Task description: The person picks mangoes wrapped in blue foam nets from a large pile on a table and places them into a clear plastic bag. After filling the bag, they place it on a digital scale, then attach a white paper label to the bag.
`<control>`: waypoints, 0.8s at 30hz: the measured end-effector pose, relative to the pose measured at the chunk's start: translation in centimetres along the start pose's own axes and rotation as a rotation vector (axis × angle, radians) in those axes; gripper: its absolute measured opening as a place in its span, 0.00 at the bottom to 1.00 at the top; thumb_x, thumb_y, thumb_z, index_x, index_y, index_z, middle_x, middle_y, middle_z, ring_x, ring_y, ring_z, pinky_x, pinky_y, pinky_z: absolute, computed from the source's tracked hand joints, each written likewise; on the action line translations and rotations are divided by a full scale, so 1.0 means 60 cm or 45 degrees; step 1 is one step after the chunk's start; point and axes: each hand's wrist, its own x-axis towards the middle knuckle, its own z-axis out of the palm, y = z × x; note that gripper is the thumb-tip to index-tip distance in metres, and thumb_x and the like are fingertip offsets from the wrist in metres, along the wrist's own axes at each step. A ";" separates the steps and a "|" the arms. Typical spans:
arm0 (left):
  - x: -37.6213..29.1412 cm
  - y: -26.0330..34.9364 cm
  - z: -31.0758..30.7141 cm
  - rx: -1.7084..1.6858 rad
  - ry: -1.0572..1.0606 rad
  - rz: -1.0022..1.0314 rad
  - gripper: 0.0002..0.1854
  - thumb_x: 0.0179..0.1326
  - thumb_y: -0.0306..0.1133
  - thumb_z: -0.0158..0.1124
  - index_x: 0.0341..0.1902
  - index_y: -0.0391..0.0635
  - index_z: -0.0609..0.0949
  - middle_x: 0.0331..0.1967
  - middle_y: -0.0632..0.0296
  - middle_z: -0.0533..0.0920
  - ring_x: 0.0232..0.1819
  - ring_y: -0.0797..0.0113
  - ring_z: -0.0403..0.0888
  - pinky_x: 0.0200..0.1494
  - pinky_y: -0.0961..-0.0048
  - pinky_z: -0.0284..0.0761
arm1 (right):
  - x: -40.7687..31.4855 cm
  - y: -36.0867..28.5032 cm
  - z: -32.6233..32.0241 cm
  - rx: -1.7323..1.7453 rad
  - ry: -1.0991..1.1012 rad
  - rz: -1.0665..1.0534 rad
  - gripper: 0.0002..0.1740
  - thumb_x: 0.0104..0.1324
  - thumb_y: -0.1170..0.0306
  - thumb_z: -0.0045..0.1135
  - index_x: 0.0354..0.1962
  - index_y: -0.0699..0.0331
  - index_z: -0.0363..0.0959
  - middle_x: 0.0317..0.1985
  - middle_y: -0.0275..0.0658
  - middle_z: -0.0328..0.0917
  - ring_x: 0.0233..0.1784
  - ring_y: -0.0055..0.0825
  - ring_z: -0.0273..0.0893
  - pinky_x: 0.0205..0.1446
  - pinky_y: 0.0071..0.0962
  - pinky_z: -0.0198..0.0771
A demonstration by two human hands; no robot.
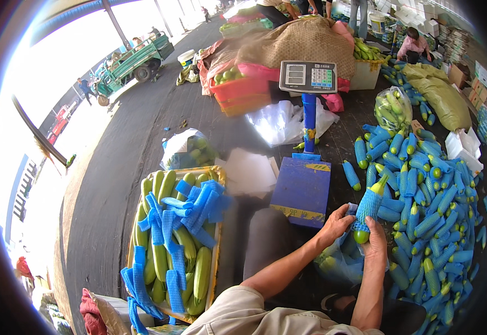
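Note:
My right hand [374, 238] holds a pale green, zucchini-like vegetable [368, 208] in a blue foam net sleeve, its stem end pointing up. My left hand [339, 222] is closed on the rim of a clear plastic bag [339, 264] close beside that vegetable. Netted vegetables lie in the bag, below both hands. To the right spreads a large heap of blue-netted vegetables [436, 213]. At left, a crate [217, 251] with a taped rim holds bare vegetables [202, 272], with loose blue foam net sleeves [176, 247] on top.
A blue platform scale [300, 184] with a display on a post [309, 121] stands ahead. Behind it are a red crate [243, 94] and a woven cover [297, 42]. A filled clear bag [393, 109] rests at the heap's far edge. A person [414, 46] crouches far right; a green cart [136, 63] stands left.

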 end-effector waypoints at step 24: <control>-0.007 0.012 0.008 0.242 -0.107 0.038 0.24 0.55 0.27 0.77 0.57 0.40 0.83 0.44 0.63 0.88 0.45 0.71 0.83 0.51 0.70 0.80 | -0.019 -0.065 0.012 -1.054 0.014 -0.721 0.29 0.76 0.48 0.60 0.56 0.67 0.82 0.58 0.43 0.80 0.61 0.32 0.77 0.66 0.30 0.70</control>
